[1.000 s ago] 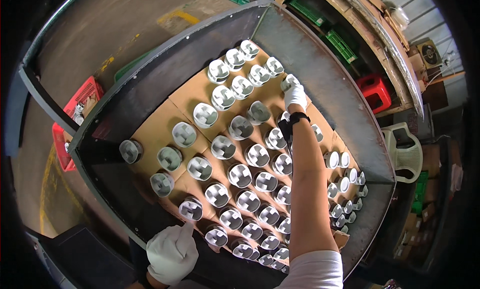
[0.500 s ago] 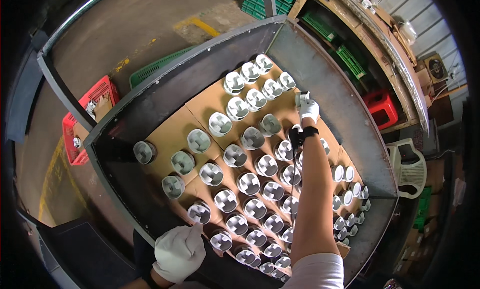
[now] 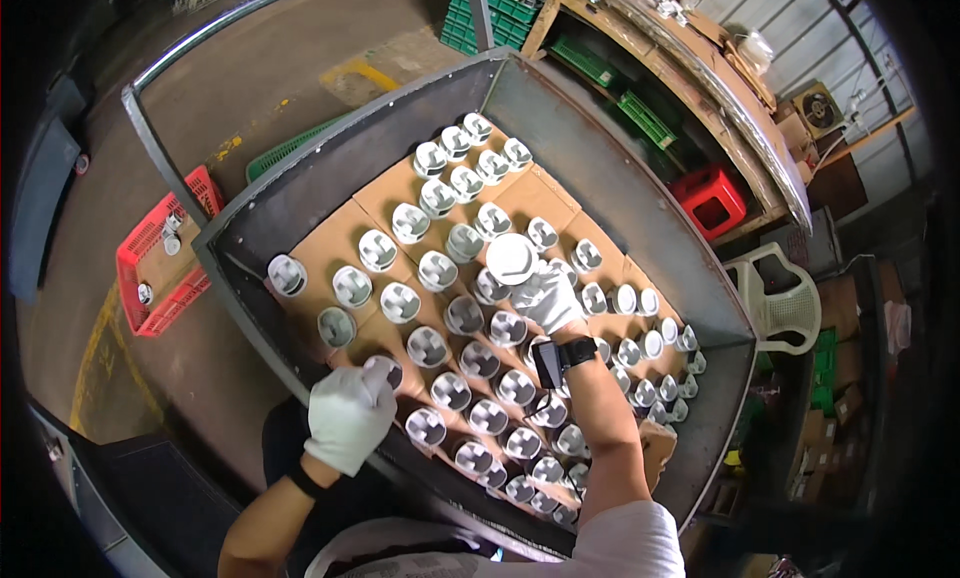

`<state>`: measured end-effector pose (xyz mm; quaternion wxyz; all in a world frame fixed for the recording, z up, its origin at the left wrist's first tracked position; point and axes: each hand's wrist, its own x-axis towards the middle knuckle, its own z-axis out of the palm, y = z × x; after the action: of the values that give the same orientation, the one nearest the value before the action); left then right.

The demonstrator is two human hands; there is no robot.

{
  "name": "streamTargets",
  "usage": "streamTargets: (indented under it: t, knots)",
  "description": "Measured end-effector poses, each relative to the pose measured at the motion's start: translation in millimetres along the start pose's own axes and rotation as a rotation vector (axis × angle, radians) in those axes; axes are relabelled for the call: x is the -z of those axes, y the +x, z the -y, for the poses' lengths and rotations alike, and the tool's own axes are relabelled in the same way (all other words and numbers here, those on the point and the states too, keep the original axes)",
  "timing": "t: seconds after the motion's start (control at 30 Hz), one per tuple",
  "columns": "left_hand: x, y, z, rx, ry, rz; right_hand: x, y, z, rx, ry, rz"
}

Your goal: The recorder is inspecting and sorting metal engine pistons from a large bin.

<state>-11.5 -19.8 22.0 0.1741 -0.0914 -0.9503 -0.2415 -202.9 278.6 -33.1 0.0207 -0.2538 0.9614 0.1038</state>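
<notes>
Several grey metal pistons (image 3: 428, 347) stand in rows on brown cardboard inside a deep metal bin. My right hand (image 3: 548, 296), in a white glove, is closed on a raised piston (image 3: 512, 259) over the middle of the rows. This piston shows a bright round face, and the fingers beneath it are partly hidden. At the bin's near left edge, my white-gloved left hand (image 3: 348, 416) is closed at another piston (image 3: 384, 370), its fingertips over that piston's near side. A dark device is strapped to my right wrist.
The bin's metal wall (image 3: 610, 158) rises around the pistons. A red crate (image 3: 165, 253) with a few pistons stands on the floor to the left. To the right are a white plastic chair (image 3: 790, 308), a red stool (image 3: 708, 200) and a workbench (image 3: 690, 98).
My right hand has come back from the far right side of the bin toward its middle, bringing a piston. My left hand has moved forward onto a piston. The whole view has shifted.
</notes>
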Motion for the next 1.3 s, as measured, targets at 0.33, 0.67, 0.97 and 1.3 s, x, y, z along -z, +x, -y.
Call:
streamTargets:
  t: [0.33, 0.67, 0.97, 1.3]
  knots:
    - [0, -15, 10, -0.012, 0.009, 0.052, 75, -87, 61, 0.208, 0.532, -0.328]
    - [-12, -7, -20, 0.454, -1.601, 0.626, 54, -134, 89, -0.003, 1.483, -0.15]
    - [-22, -14, -31, 0.146, -1.559, 0.573, 44, -141, 121, 0.137, 1.388, -0.148]
    - [-39, -23, -13, 0.309, -1.237, 0.443, 43, -140, 131, 0.128, 1.538, -0.178]
